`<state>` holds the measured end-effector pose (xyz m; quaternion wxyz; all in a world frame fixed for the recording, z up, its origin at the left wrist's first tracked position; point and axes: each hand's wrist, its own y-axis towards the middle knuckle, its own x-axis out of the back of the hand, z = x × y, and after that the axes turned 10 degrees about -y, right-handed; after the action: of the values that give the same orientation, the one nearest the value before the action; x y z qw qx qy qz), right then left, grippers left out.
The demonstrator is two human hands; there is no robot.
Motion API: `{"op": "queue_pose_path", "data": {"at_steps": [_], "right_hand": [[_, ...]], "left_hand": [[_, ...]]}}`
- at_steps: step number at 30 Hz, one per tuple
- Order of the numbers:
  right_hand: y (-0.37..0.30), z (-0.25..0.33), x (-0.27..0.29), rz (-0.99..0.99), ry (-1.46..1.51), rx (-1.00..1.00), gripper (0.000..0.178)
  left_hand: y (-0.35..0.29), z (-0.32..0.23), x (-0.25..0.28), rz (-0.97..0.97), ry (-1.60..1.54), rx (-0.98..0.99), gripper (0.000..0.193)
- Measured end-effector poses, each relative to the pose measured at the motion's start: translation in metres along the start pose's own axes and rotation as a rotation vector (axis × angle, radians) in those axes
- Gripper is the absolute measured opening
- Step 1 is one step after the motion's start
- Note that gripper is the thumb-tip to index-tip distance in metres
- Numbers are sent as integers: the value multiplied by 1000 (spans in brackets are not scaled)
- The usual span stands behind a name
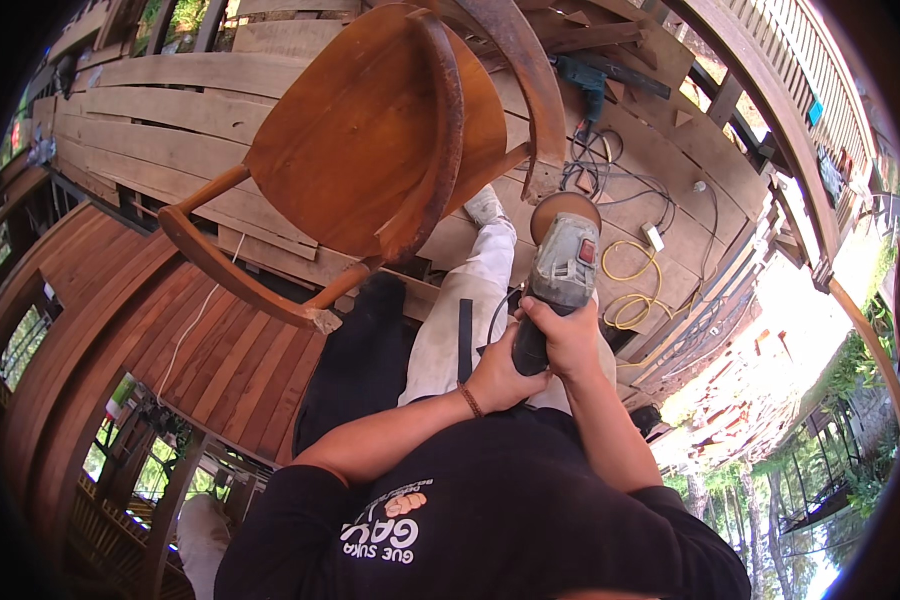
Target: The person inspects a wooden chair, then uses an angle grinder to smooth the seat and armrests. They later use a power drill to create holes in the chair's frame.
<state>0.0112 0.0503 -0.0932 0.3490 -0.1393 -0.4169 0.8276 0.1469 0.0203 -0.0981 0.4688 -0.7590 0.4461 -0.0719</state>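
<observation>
Both my hands grip an angle grinder (566, 268) with a grey-green head, a red patch and a black handle. My left hand (503, 370), with a beaded bracelet at its wrist, is wrapped round the rear of the handle. Further forward, my right hand (570, 338) closes on the body, thumb across the top. The round brown disc (560, 212) points away from me, just below the cut end of a curved wooden leg; I cannot tell whether they touch. That leg belongs to a brown wooden chair (355, 130), tipped over in front of me. Whether the disc spins is unclear.
A teal power drill (588, 88) lies on the plank deck (170, 105) beyond the grinder, with tangled black cords (595, 165). A yellow cord (658, 285) and a white socket block (654, 237) lie at right. Left stands a slatted wooden bench (235, 355).
</observation>
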Motion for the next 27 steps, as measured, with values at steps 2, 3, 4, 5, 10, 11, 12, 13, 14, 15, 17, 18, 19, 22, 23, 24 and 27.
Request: {"op": "queue_pose_path", "data": {"at_steps": [2,3,4,5,10,11,12,13,14,15,17,18,19,22,23,24,27], "right_hand": [[1,-1,0,31,-22,-2,23],[3,-3,0,48,-38,-29,25],[4,-5,0,65,-53,-56,28],[3,-5,0,65,-29,-66,29],[5,-7,-1,67,4,-69,28],[4,-7,-1,59,-13,-49,25],[5,-7,-3,52,-29,-30,22],[5,-7,-5,45,-45,-10,19],[5,-7,-5,45,-42,-12,19],[5,-6,-6,43,-38,-13,19],[5,-7,-7,46,-32,-13,19],[6,-8,-7,52,-30,-9,19],[7,-8,-6,57,-29,-6,20],[6,-2,-8,52,-2,-11,20],[6,-2,-8,50,-3,-8,20],[6,-2,-8,48,-4,-6,21],[8,-1,-9,48,-10,3,20]], "left_hand": [[-2,1,1,-26,-4,-18,71],[-3,1,1,-27,-15,-14,72],[-3,1,2,-27,-25,-10,72],[-4,1,2,-28,-34,-7,72],[-3,11,2,-15,-26,4,72],[-3,11,2,-21,-20,3,72],[-3,11,2,-23,-18,6,72],[-3,10,3,-25,-16,9,72],[-4,9,4,-27,-15,13,72],[-4,8,4,-29,-3,12,72],[-5,6,5,-34,21,12,72],[-5,5,6,-35,22,5,72],[-4,5,6,-36,23,-2,72],[-4,2,6,-29,15,-7,71],[-4,1,6,-25,10,-6,71],[-4,1,6,-25,9,-19,71],[-3,-1,5,-27,0,-52,70]]}}
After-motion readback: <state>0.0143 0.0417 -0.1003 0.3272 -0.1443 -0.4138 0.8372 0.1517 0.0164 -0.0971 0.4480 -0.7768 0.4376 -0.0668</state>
